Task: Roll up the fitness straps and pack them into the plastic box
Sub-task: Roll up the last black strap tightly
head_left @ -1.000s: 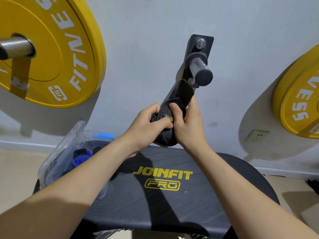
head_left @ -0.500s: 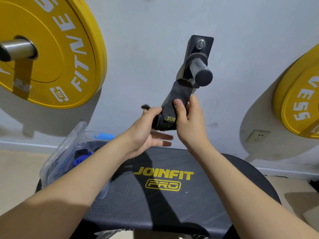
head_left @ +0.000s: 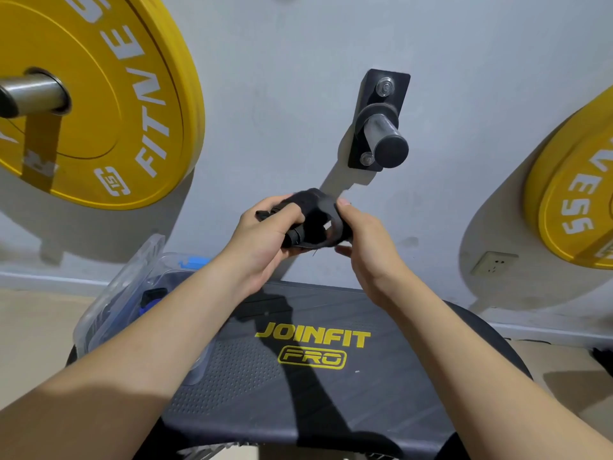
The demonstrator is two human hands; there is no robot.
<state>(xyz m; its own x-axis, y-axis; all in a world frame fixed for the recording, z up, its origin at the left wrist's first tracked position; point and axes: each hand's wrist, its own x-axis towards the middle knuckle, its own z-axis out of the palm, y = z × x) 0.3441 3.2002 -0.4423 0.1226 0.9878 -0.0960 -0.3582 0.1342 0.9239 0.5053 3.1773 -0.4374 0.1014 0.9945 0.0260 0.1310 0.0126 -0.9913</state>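
Nearest, both bare forearms enter from 7 and 5 o'clock and meet just above centre frame. Under them lies a black bench pad [head_left: 331, 393] printed "JOINFIT PRO" in yellow.

At 9 o'clock of the pad stands the clear plastic box [head_left: 99, 313], partly hidden by the left forearm. Its lid [head_left: 139, 260] is raised on the 9 o'clock side, and a blue latch [head_left: 194, 261] shows at the far rim. Dark items and a blue band [head_left: 145, 308] lie inside; nothing more of them can be made out.

The black fitness strap [head_left: 315, 212] is held in the air above the far edge of the pad, bunched and partly rolled. It is outside the box, at about 2 o'clock from it.
- Left hand [head_left: 265, 237]: fingers curled round the strap's rolled end, gripping it.
- Right hand [head_left: 368, 250]: thumb on top and fingers beneath, pinching the strap's other end.

Beyond the hands, on the grey wall:
- A black bracket with a steel peg [head_left: 381, 134] at 12 o'clock of the strap, apart from it.
- A yellow weight plate [head_left: 109, 104] on a steel sleeve at 10 o'clock.
- A second yellow plate [head_left: 574, 194] at 3 o'clock, cut by the frame edge.
- A wall socket [head_left: 494, 262] below the second plate.
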